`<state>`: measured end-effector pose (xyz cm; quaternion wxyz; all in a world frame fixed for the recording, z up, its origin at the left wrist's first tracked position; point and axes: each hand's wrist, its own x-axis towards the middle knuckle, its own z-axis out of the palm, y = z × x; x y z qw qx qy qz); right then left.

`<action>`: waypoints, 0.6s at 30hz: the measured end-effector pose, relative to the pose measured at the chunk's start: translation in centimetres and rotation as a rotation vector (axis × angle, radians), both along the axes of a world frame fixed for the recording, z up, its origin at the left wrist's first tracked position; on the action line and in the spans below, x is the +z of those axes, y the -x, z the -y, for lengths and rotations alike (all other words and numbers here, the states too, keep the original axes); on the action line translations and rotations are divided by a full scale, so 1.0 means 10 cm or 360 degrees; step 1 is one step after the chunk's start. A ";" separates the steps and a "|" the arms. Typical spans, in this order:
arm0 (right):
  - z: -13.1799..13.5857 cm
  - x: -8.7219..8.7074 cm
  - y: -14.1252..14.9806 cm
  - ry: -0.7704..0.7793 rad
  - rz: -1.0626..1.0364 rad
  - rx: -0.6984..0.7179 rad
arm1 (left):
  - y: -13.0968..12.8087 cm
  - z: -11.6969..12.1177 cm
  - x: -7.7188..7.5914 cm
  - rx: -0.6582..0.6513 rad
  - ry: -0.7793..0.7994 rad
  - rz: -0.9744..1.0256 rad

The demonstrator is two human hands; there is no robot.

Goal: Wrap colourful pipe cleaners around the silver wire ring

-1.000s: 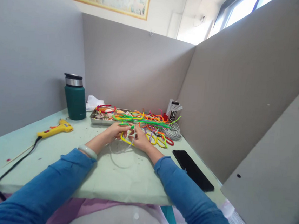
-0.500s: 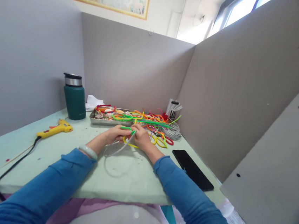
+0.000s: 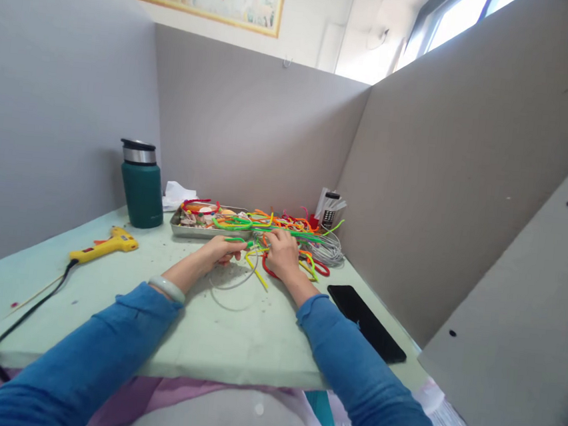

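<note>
My left hand (image 3: 221,250) is closed around a bent green pipe cleaner (image 3: 236,240), left of the middle of the table. A thin pale loop (image 3: 229,309) hangs from this spot over the tabletop; how it joins the green piece is too small to tell. My right hand (image 3: 283,252) reaches down at the near edge of a pile of coloured pipe cleaners (image 3: 287,232). Its fingers are bent, and what lies between them is hidden. A red curved piece (image 3: 267,269) shows beside its palm. Between the hands lies a yellow pipe cleaner (image 3: 259,277).
A metal tray (image 3: 201,233) of small parts stands behind my left hand. To the left are a yellow glue gun (image 3: 110,244) with a black cord and a green bottle (image 3: 142,193). A black phone (image 3: 366,323) lies on the right. Grey partitions (image 3: 252,123) enclose the table.
My right hand has left the green piece and moved right and forward to the pile. The left hand keeps the green piece. The yellow piece now lies between the hands.
</note>
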<state>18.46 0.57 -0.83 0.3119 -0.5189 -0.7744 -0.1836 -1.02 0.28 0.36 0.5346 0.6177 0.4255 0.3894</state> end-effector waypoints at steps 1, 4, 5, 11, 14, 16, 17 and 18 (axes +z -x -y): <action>0.03 0.00 0.04 0.0014 0.0024 0.0089 | 0.01 -0.02 -0.01 0.0061 -0.0005 0.0006; 0.10 -0.03 0.16 0.0119 0.0143 0.0320 | 0.02 -0.06 -0.03 0.0197 -0.0019 0.0082; 0.12 -0.05 0.20 0.0171 0.0220 0.0402 | 0.02 -0.07 -0.03 0.0228 -0.0019 0.0104; 0.13 -0.14 0.26 0.0183 0.0470 0.0503 | 0.03 -0.06 -0.02 0.0236 -0.0010 0.0079; 0.08 -0.15 0.21 0.0209 0.0463 0.0353 | 0.02 -0.04 -0.03 0.0119 -0.0019 0.0001; 0.05 -0.14 0.18 0.0231 0.0433 0.0249 | 0.01 -0.02 -0.03 0.0059 -0.0027 -0.0055; 0.04 -0.13 0.17 0.0237 0.0417 0.0218 | 0.01 -0.01 -0.03 0.0033 -0.0027 -0.0088; 0.04 -0.13 0.16 0.0240 0.0387 0.0204 | 0.00 -0.01 -0.03 0.0006 -0.0025 -0.0123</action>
